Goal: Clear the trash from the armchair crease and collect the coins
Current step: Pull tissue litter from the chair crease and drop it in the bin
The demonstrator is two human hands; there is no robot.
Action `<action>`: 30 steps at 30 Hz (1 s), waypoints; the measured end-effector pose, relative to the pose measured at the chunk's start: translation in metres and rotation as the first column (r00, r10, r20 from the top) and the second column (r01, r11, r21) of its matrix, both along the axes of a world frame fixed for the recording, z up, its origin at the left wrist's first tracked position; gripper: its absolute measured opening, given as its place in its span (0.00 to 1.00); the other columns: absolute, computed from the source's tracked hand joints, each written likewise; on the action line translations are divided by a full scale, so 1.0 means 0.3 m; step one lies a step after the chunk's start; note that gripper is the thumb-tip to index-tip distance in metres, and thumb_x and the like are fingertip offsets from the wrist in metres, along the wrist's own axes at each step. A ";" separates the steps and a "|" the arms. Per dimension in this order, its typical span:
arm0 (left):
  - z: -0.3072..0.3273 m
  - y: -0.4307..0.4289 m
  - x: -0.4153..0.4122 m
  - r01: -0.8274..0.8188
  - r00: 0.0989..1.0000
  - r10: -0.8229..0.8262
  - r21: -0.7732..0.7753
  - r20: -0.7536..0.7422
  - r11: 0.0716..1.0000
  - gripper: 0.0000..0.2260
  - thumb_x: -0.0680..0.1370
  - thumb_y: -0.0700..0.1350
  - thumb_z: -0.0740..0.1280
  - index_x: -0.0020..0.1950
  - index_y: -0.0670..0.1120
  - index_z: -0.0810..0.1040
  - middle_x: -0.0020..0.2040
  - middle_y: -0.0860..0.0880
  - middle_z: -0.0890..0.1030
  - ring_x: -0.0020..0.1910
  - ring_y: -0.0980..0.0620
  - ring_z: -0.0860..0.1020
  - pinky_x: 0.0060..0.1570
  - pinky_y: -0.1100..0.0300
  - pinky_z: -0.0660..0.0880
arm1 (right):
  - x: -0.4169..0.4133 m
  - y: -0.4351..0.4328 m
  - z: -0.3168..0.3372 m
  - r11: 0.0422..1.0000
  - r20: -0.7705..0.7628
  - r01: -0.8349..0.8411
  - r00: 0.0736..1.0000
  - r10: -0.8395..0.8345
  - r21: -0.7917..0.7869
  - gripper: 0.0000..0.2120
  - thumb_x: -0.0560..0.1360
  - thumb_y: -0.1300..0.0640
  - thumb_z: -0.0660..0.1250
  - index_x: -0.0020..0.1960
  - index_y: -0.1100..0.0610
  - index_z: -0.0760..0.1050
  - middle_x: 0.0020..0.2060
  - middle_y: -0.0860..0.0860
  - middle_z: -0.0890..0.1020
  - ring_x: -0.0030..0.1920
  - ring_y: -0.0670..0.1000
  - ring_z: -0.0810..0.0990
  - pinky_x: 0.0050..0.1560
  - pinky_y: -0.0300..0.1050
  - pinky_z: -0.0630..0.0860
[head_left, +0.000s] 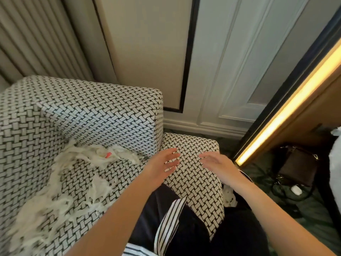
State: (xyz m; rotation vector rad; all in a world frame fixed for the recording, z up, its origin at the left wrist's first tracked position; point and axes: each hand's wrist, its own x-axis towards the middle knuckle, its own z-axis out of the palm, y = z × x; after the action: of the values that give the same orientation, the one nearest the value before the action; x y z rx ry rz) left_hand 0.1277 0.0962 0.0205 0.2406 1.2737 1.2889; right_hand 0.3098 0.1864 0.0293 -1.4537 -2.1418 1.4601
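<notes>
A black-and-white woven-pattern armchair (77, 111) fills the left and centre of the head view. Torn white tissue scraps (86, 156) lie strewn along the seat and the crease by the backrest, with a small orange-red bit (108, 154) among them. No coins show. My left hand (162, 165) hovers with fingers spread over the inner edge of the right armrest (195, 182). My right hand (215, 162) hovers over the same armrest, fingers apart, holding nothing.
Beige curtains (36, 37) hang behind the chair; a panelled wall (230, 61) stands beyond. A lit yellow strip (287, 108) edges furniture at right. A dark bag (297, 163) and cables (287, 191) lie on the green floor. Dark and striped clothing (171, 218) is below my arms.
</notes>
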 end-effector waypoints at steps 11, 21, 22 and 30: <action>-0.077 -0.414 -0.341 -0.316 0.937 0.315 0.020 -0.149 0.949 0.10 0.79 0.47 0.62 0.57 0.48 0.78 0.51 0.49 0.83 0.52 0.48 0.80 0.49 0.57 0.74 | -0.516 -0.327 -0.012 0.897 0.012 -0.423 0.905 0.425 0.126 0.14 0.78 0.55 0.62 0.64 0.51 0.74 0.58 0.43 0.77 0.53 0.39 0.74 0.52 0.30 0.67; -0.176 -0.723 -0.474 -0.519 0.848 0.486 -0.142 -0.211 0.843 0.08 0.78 0.46 0.63 0.56 0.47 0.78 0.51 0.48 0.83 0.51 0.47 0.80 0.50 0.56 0.74 | -0.827 -0.576 -0.256 0.685 0.322 -0.709 0.696 0.642 0.168 0.31 0.75 0.57 0.66 0.74 0.45 0.59 0.75 0.55 0.56 0.74 0.59 0.54 0.71 0.54 0.60; -0.184 -0.742 -0.472 -0.519 0.847 0.482 -0.153 -0.223 0.841 0.08 0.78 0.45 0.63 0.55 0.48 0.78 0.50 0.48 0.83 0.51 0.47 0.80 0.49 0.56 0.74 | -0.836 -0.581 -0.281 0.675 0.364 -0.723 0.675 0.642 0.151 0.33 0.75 0.57 0.66 0.75 0.41 0.55 0.76 0.56 0.49 0.75 0.60 0.48 0.72 0.55 0.57; -0.255 -0.794 -0.422 -0.421 0.888 0.326 -0.292 -0.323 0.859 0.07 0.78 0.43 0.63 0.50 0.51 0.80 0.53 0.51 0.81 0.47 0.52 0.78 0.48 0.59 0.73 | -0.822 -0.576 -0.374 0.612 0.541 -0.790 0.525 0.657 0.025 0.28 0.78 0.50 0.59 0.75 0.45 0.53 0.77 0.53 0.48 0.76 0.60 0.43 0.73 0.61 0.51</action>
State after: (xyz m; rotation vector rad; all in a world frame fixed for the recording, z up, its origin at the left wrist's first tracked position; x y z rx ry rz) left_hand 0.0011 -0.1421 -0.0561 -0.1115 1.8266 1.3528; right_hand 0.0633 0.0137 -0.0827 -0.8599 -3.4156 0.9014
